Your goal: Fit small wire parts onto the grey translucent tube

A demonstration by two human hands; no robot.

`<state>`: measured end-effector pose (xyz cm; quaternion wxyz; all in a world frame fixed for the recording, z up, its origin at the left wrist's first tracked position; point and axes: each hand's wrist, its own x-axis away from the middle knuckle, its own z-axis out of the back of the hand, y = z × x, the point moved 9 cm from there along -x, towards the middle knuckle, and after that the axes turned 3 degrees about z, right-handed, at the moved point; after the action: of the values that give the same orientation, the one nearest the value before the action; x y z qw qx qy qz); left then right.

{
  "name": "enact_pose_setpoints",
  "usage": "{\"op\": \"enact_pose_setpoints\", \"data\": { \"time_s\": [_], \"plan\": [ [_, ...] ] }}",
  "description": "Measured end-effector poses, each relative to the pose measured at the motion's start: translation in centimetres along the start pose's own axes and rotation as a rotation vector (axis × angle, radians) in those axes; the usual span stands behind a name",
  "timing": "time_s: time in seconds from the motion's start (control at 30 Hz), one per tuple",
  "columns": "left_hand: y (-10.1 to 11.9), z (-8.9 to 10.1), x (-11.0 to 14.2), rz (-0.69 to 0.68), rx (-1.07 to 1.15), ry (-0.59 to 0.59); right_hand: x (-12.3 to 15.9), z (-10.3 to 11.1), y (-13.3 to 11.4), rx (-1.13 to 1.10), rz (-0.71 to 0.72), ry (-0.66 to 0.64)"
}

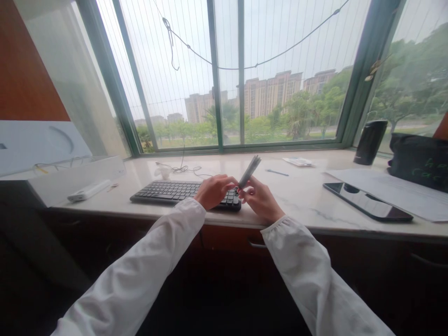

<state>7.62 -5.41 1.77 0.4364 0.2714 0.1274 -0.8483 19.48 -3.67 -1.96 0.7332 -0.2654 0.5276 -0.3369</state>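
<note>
In my right hand (261, 198) I grip a slim grey object (249, 172) whose upper end looks split like bristles; its exact kind is unclear. It slants up to the right above the right end of a black keyboard (168, 190). My left hand (216, 190) is over the keyboard, with curled fingers reaching the lower end of the grey object. What those fingertips hold, if anything, is hidden. Small red spots show at the fingertips between the two hands.
A black phone or tablet (367, 201) lies right, beside white paper (395, 189). Behind stand a dark tumbler (371, 142) and black bag (418, 161). A blue pen (277, 172), thin cable (185, 169) and white bar-shaped device (89, 190) lie on the marble-patterned desk (297, 200).
</note>
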Motion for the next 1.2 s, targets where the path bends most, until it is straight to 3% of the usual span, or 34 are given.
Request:
{"op": "enact_pose_setpoints", "data": {
  "time_s": [0.17, 0.87, 1.2],
  "plan": [
    [0.0, -0.1, 0.1, -0.009, -0.001, 0.003, 0.3, 0.1, 0.0, -0.003, -0.014, -0.008],
    [0.2, -0.3, 1.3, -0.074, 0.116, 0.102, 1.0, 0.6, -1.2, 0.465, 0.064, 0.022],
    [0.2, -0.2, 1.2, -0.038, 0.158, 0.114, 0.7, 0.7, 0.1, 0.248, 0.018, -0.016]
  ]
}}
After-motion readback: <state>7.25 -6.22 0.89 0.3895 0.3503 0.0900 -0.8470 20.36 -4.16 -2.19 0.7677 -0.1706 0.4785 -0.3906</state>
